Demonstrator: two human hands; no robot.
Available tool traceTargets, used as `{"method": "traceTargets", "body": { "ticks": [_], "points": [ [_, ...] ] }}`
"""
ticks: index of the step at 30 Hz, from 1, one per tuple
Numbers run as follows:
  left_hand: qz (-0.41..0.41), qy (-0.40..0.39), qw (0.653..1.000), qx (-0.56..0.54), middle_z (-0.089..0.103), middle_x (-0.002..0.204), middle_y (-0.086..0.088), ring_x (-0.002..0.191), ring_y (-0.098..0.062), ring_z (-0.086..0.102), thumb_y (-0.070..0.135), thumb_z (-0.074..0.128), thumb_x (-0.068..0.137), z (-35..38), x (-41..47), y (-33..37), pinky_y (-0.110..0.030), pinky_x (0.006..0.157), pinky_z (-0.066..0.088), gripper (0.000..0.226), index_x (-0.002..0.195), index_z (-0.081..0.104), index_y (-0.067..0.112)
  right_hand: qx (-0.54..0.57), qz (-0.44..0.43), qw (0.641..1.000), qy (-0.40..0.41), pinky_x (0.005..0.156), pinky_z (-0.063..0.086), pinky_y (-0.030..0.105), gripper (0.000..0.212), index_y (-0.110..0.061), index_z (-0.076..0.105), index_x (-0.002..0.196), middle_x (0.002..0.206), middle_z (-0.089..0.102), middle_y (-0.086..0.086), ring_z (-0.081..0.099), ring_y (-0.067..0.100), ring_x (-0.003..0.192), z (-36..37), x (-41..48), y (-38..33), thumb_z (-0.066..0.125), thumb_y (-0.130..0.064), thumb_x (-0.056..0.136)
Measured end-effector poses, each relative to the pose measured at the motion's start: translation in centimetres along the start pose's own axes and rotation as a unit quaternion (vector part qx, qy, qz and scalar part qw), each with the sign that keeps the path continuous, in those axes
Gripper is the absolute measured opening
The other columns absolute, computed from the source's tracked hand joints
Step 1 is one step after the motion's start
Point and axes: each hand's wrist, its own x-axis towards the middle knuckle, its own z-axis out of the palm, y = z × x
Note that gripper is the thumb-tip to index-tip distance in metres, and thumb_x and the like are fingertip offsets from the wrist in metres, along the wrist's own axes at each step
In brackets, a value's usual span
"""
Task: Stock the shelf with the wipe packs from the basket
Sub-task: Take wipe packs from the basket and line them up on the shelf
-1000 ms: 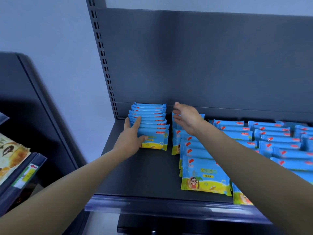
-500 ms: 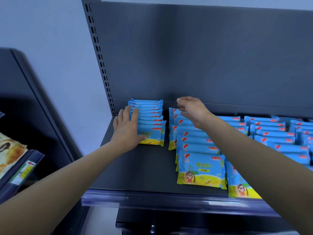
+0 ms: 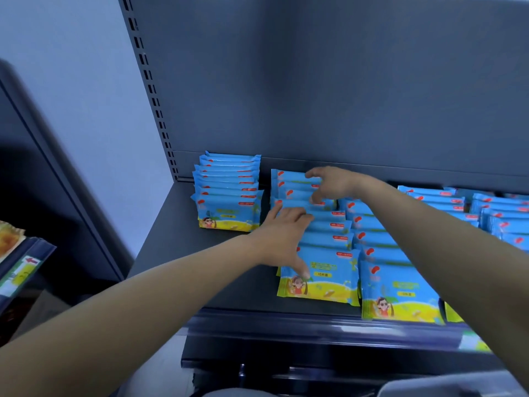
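**Squaring up the middle row**

The wipe packs (image 3: 323, 270) lie overlapped at mid-frame on the shelf (image 3: 171, 253). The left hand (image 3: 283, 239) presses them, fingers spread. The right hand (image 3: 332, 184) pinches the rearmost ones. Next, probably: slide the row back evenly.

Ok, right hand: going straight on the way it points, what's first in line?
The right hand points left, fingers pinching the second row's rear packs. Past those, probably the leftmost row, though depth is unclear.
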Motion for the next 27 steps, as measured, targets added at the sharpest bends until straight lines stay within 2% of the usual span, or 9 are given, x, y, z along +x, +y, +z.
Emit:
{"method": "traceTargets", "body": {
  "ticks": [3, 8, 10, 12, 14, 17, 20, 23, 27],
  "points": [
    [-0.014, -0.006, 1.000, 0.004, 0.021, 0.145, -0.004, 0.139, -0.020, 0.008, 0.065, 0.072, 0.057, 0.6, 0.4, 0.0, -0.042, 0.117, -0.007, 0.120, 0.146, 0.011, 0.013, -0.008, 0.014, 1.000, -0.013, 0.104, 0.034, 0.033, 0.088, -0.023, 0.026, 0.146, 0.151, 0.032, -0.002, 0.038, 0.022, 0.133, 0.3, 0.5, 1.1, 0.075, -0.033, 0.075],
    [-0.050, 0.014, 0.999, 0.011, 0.029, 0.129, -0.003, 0.126, -0.027, 0.020, 0.067, 0.071, 0.057, 0.6, 0.5, -0.1, -0.037, 0.112, 0.010, 0.116, 0.144, 0.019, 0.011, -0.002, 0.012, 0.999, -0.042, 0.112, 0.026, 0.035, 0.101, -0.023, 0.016, 0.149, 0.156, 0.020, -0.004, 0.027, 0.020, 0.140, 0.2, 1.4, 1.6, 0.075, -0.048, 0.071],
    [-0.060, 0.051, 0.997, 0.027, 0.031, 0.122, -0.003, 0.122, -0.026, 0.023, 0.068, 0.071, 0.056, 0.5, 0.4, -0.4, -0.036, 0.112, 0.008, 0.111, 0.140, 0.027, 0.009, -0.023, 0.011, 0.998, -0.050, 0.113, 0.024, 0.035, 0.102, -0.022, 0.014, 0.149, 0.156, 0.019, -0.003, 0.024, 0.020, 0.142, 0.1, 1.9, 1.4, 0.071, -0.054, 0.072],
    [-0.070, 0.079, 0.994, 0.039, 0.031, 0.123, -0.003, 0.124, -0.025, 0.022, 0.066, 0.072, 0.055, 0.3, 0.5, -0.7, -0.037, 0.114, -0.002, 0.106, 0.136, 0.032, 0.010, -0.042, 0.016, 0.998, -0.050, 0.112, 0.027, 0.038, 0.100, -0.018, 0.018, 0.148, 0.154, 0.022, 0.001, 0.027, 0.023, 0.140, 0.2, 2.5, 1.1, 0.067, -0.061, 0.072],
    [-0.078, 0.076, 0.992, 0.058, 0.025, 0.138, -0.008, 0.135, -0.028, 0.013, 0.065, 0.072, 0.055, -0.1, 0.8, -0.8, -0.040, 0.113, -0.012, 0.105, 0.134, 0.031, 0.010, -0.073, 0.021, 0.996, -0.040, 0.109, 0.033, 0.040, 0.097, -0.014, 0.028, 0.143, 0.148, 0.029, 0.006, 0.033, 0.026, 0.134, 0.2, 2.9, 0.7, 0.065, -0.066, 0.070],
    [-0.087, 0.017, 0.988, 0.126, 0.007, 0.153, -0.018, 0.142, -0.033, -0.006, 0.068, 0.067, 0.057, -0.8, 1.4, -0.6, -0.046, 0.110, -0.020, 0.112, 0.140, 0.021, 0.009, -0.129, 0.028, 0.990, -0.047, 0.103, 0.036, 0.041, 0.091, -0.014, 0.041, 0.134, 0.138, 0.034, 0.007, 0.033, 0.026, 0.129, -0.2, 3.3, 0.3, 0.061, -0.073, 0.067],
    [-0.097, -0.022, 0.982, 0.158, 0.020, 0.148, -0.020, 0.140, -0.037, 0.004, 0.074, 0.064, 0.055, -1.4, 2.0, -0.5, -0.053, 0.113, -0.013, 0.116, 0.140, 0.017, 0.011, -0.163, 0.025, 0.985, -0.057, 0.090, 0.040, 0.037, 0.083, -0.014, 0.049, 0.121, 0.122, 0.041, 0.005, 0.040, 0.023, 0.114, -0.7, 3.6, -0.2, 0.059, -0.075, 0.065],
    [-0.094, -0.024, 0.979, 0.178, 0.028, 0.143, -0.020, 0.138, -0.038, 0.011, 0.077, 0.063, 0.053, -1.7, 2.4, -0.5, -0.054, 0.113, -0.011, 0.117, 0.139, 0.018, 0.011, -0.144, 0.010, 0.987, -0.065, 0.074, 0.040, 0.032, 0.070, -0.019, 0.048, 0.107, 0.106, 0.050, -0.003, 0.049, 0.018, 0.093, -0.9, 3.6, -0.4, 0.063, -0.071, 0.062],
    [-0.097, -0.027, 0.981, 0.167, 0.025, 0.145, -0.020, 0.140, -0.036, 0.010, 0.077, 0.064, 0.052, -1.8, 2.7, -1.0, -0.053, 0.114, -0.012, 0.117, 0.139, 0.017, 0.014, -0.094, -0.001, 0.994, -0.062, 0.072, 0.042, 0.033, 0.064, -0.017, 0.050, 0.099, 0.093, 0.054, -0.006, 0.053, 0.016, 0.086, -1.1, 3.6, 0.1, 0.067, -0.065, 0.060]
  ]
}}
